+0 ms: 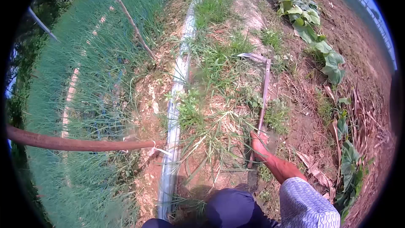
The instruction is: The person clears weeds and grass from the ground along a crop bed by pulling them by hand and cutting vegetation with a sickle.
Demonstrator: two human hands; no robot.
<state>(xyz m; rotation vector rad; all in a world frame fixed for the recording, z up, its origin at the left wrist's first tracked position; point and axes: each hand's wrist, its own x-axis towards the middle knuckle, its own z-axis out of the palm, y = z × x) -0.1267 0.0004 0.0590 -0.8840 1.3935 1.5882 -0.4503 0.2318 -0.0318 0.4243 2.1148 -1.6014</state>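
A sickle (264, 88) is in my right hand (259, 144), whose fingers are wrapped round the lower part of its long handle. The curved metal blade (253, 56) points left at the far end, close above the weeds. Green grass and weeds (225, 59) grow on the path left of the handle. Loose long grass blades (211, 139) lie over dry straw, left of my right hand. My left hand is out of view. My dark-clad knees (231, 207) show at the bottom edge.
A long silvery plastic-looking strip (174, 122) runs along the path's left side. Beyond it stand dense thin green crops (97, 88). A brown pole (84, 143) with white string crosses from the left; a thin stick (128, 17) leans farther ahead. Broad-leaved plants (310, 25) line the right.
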